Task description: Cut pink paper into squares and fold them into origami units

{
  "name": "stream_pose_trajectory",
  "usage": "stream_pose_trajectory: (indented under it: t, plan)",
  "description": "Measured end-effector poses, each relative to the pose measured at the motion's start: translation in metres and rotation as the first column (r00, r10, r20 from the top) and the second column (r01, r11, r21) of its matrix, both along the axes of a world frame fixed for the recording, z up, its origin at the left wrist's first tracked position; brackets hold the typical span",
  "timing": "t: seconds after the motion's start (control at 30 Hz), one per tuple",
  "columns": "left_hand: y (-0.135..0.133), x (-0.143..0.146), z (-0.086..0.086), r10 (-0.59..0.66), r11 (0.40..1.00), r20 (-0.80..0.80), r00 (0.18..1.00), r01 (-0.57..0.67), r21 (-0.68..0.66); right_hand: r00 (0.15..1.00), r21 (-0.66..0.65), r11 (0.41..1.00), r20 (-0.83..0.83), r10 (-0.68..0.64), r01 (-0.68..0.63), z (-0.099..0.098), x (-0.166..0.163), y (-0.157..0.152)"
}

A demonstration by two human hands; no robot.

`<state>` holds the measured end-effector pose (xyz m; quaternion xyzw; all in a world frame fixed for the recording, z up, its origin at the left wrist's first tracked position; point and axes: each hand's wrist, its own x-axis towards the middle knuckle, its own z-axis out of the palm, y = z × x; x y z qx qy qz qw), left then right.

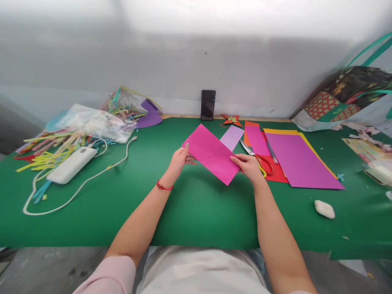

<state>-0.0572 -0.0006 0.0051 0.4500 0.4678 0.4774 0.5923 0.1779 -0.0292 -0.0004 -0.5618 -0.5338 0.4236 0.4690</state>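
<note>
Left hand point(180, 159): thumb pressed on the left corner of a magenta paper sheet point(211, 153), the other fingers loosely parted and running underneath; right hand point(248, 165): thumb pinched down near the right corner, fingertips behind the paper hidden from me; the sheet slants between both hands, above the green tabletop point(122, 216); its upper right edge lies near a lilac paper piece point(232, 138); red-and-yellow-handled scissors point(268, 165) sit close beside the right hand, limiting room that side; leftward, green surface stretches to a white charging cable point(82, 188); the table's front edge runs below both forearms, close to the person's torso.
</note>
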Motion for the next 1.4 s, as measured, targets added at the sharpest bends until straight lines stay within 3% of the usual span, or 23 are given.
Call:
stream_pose_trajectory:
  t: [0.17,0.37,0.47,0.87,1.23,1.4]
  plan:
    - [-0.005,0.01,-0.005,-0.068,0.997,-0.042,0.997,0.066,-0.046,1.0,0.013,1.0,-0.012,0.006,-0.005,-0.002,-0.009,0.0]
    - [0.001,0.0,-0.005,0.062,0.998,-0.004,0.998,-0.062,-0.017,0.978,0.019,0.994,-0.173,0.114,-0.112,-0.005,-0.01,0.002]
    - [0.004,-0.004,-0.005,0.058,0.998,0.004,0.998,-0.058,-0.008,0.973,0.025,0.994,-0.201,0.109,-0.106,-0.006,-0.011,0.003]
    - [-0.001,0.005,-0.01,-0.108,0.992,0.082,0.991,0.112,-0.049,0.967,0.044,0.999,-0.254,-0.005,0.016,-0.002,-0.012,0.004]
    - [-0.008,0.01,-0.013,-0.258,0.966,-0.126,0.958,0.259,-0.009,0.967,0.038,0.999,-0.256,0.012,-0.002,-0.002,-0.013,0.005]
    - [-0.01,0.007,-0.014,-0.369,0.93,0.062,0.928,0.368,0.018,0.96,0.08,0.995,-0.28,-0.027,0.052,-0.005,-0.012,0.006]
